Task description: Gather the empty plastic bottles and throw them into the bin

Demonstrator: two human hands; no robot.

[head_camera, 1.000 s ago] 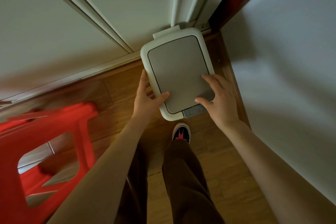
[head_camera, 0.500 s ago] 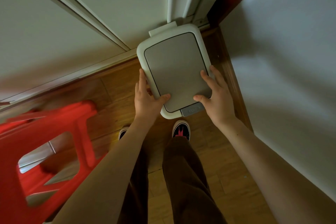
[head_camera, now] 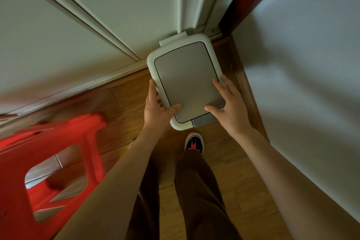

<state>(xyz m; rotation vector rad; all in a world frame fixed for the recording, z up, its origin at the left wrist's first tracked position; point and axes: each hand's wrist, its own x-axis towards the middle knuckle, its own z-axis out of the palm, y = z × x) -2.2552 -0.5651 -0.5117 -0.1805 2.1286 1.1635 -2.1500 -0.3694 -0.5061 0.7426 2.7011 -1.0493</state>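
From up here the biggest thing I see is the red plastic stool (head_camera: 48, 161) at my lower left, blurred, standing on the wooden floor (head_camera: 229, 185) well apart from the work. Next is the bin (head_camera: 187, 82), a white body with a grey lid (head_camera: 189, 80), tucked into the corner where the sliding door frame meets the wall, likely to keep it out of the walkway. The lid is shut flat, so I cannot tell what the bin holds, and no plastic bottles are in view anywhere.

My left hand (head_camera: 157, 107) is spread along the bin's left rim, thumb lying on the lid's near corner, fingers pointing up the side. My right hand (head_camera: 228, 107) lies flat and spread on the lid's right near corner, thumb on the grey panel. Neither hand is closed around anything; I judge they are steadying or repositioning the bin from both sides. Just below the lid sits the small grey push tab (head_camera: 204, 121), with my shoe (head_camera: 193, 142) near it.
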